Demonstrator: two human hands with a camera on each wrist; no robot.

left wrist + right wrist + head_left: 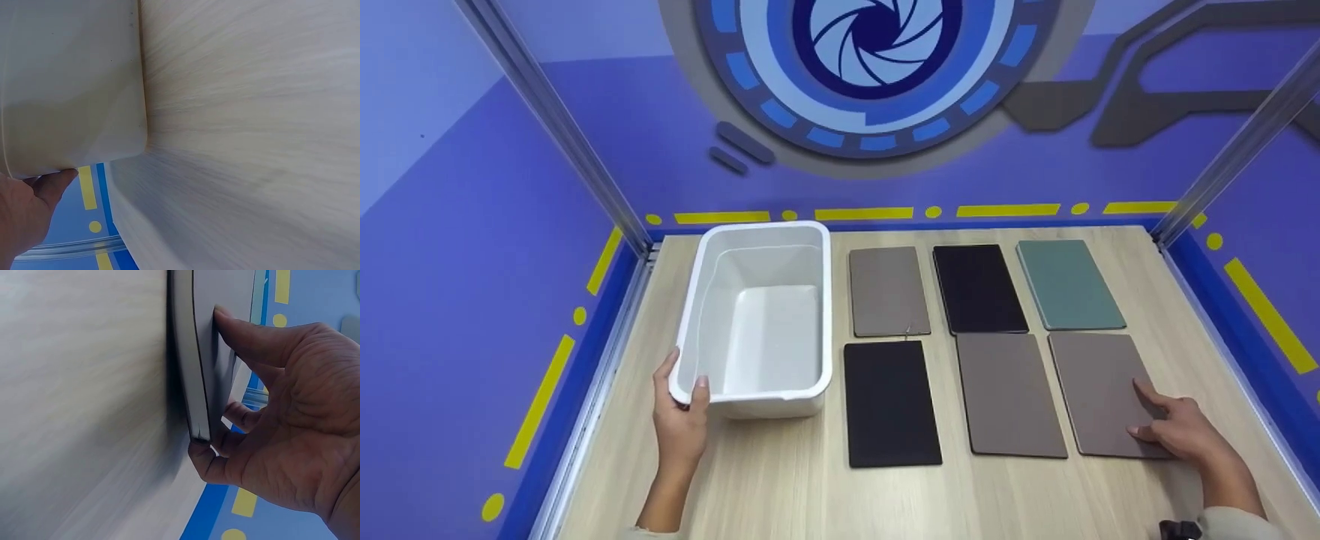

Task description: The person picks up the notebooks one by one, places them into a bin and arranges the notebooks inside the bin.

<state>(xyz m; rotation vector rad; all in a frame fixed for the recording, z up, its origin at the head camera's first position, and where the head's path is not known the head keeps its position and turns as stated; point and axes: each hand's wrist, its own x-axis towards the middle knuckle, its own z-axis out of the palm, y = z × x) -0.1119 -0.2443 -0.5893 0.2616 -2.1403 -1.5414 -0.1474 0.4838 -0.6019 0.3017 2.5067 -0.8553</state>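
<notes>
Blue-purple panel walls (615, 127) with yellow dashes box in a pale wood-grain tabletop (780, 480) on my feed, and it's all about left vs right here. Right hand (1185, 431) has the near right corner of a flat, rectangular grey-brown notebook (1099, 397): thumb on the matte cover, other fingers curled at the right edge, so I'd call that a narrow pinch. Can't tell from my end if that corner is off the wood.

Most of the notebook lies to the left of that hand, long axis running front to back, at the right end of the near row. Left hand (679, 424) is nowhere near it, way across, gripping the near left corner of a deep white plastic bin (780, 395) by the rim. The bin's long side runs front to back too, so the two are roughly parallel.

Between them sit a second grey-brown notebook (1012, 397), just beside the pinched one, and a plain black rectangular notebook (891, 405). For anything involving that corner, right is clearly the closer hand imo.
</notes>
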